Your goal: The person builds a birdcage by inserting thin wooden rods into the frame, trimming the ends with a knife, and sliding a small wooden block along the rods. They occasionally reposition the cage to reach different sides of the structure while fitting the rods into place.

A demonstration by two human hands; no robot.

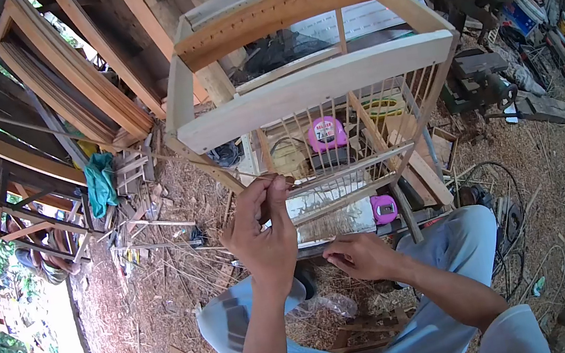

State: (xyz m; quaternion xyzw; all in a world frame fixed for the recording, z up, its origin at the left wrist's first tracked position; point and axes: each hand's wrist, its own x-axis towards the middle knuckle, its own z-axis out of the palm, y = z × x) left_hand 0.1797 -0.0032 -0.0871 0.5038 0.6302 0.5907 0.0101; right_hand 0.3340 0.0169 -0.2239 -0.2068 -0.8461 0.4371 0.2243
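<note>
A wooden cage-like frame [316, 87] with thin upright rods stands before my knees. My left hand [262, 229] is raised at its lower left corner, thumb and fingers pinched on what looks like a thin wooden stick [266, 176]. The hand hides much of that stick. Lower and to the right, my right hand [366, 256] hovers in front of the frame with its fingers curled together; anything inside them is too small to make out. A pink tape measure [326, 134] shows behind the rods, and a second pink tape measure [383, 209] sits near the frame's lower edge.
Wood shavings and scraps cover the ground [167, 295]. Wooden window or door frames [65, 79] lean at the upper left. A green cloth [101, 184] hangs beside stacked offcuts. On the right lie a black cable [515, 188] and a long timber [554, 109].
</note>
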